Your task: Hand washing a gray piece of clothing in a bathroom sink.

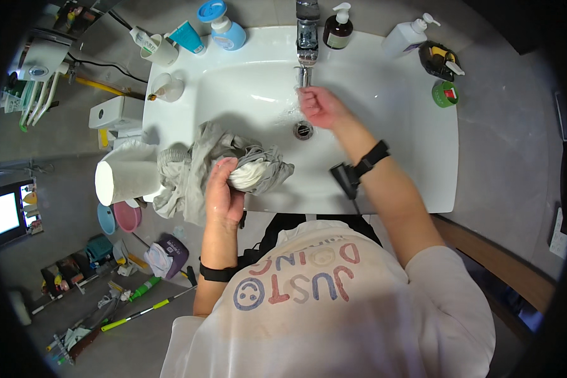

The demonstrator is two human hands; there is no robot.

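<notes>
A crumpled grey garment [211, 148] with a gathered elastic band hangs over the left rim of the white sink [416, 176]. My left hand [223, 192] grips its bunched end, where a pale white patch shows; whether that is fabric or lather I cannot tell. Under the chrome faucet [307, 47] is my right hand [323, 108], its fingers curled in and no object seen in them. Water runs from the spout beside the fingers. The metal drain [303, 130] lies just below that hand.
Along the back rim stand a blue pump bottle [228, 34], a teal tube [187, 38], a brown pump bottle [337, 31] and a white pump bottle [409, 36]. A green tin [445, 94] sits at the right. Left of the garment is a white cylindrical container [129, 179].
</notes>
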